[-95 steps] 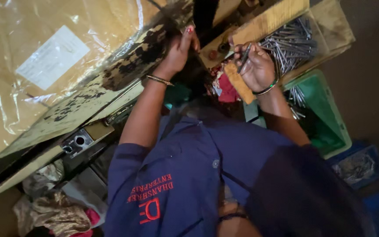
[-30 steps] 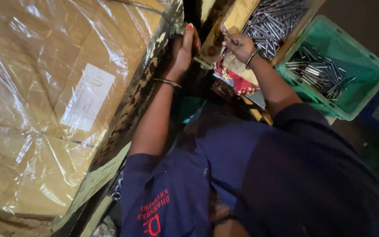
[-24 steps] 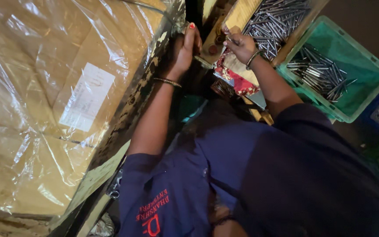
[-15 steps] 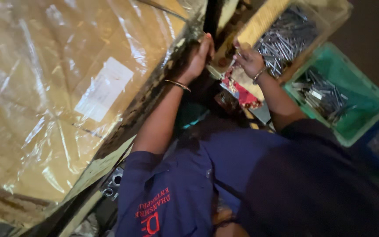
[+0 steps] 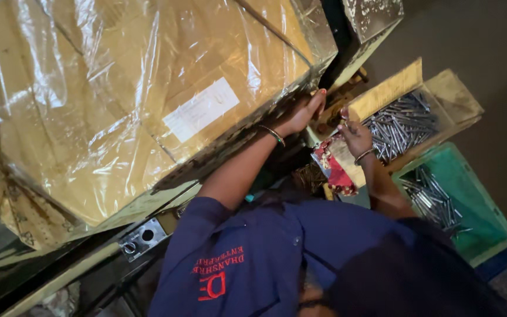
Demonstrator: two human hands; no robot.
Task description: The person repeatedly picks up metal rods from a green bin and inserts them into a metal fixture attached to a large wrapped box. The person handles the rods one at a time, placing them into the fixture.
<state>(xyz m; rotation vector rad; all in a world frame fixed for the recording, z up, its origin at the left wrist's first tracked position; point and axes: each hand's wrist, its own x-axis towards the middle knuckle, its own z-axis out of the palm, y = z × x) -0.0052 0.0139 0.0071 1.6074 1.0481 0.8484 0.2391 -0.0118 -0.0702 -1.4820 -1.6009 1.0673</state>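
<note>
While the left hand (image 5: 307, 111) lies flat, fingers together, against the wrapped carton (image 5: 148, 100) as if bracing, the right hand (image 5: 354, 134) pinches something small beside the pin box (image 5: 403, 120).

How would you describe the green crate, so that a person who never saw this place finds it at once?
Start from the big plastic-wrapped cardboard carton filling the upper left, then move right past the person's right hand to the open brown box of metal pins. The green crate lies just below that box. It alone is bright green plastic, and it holds fewer pins.
</note>
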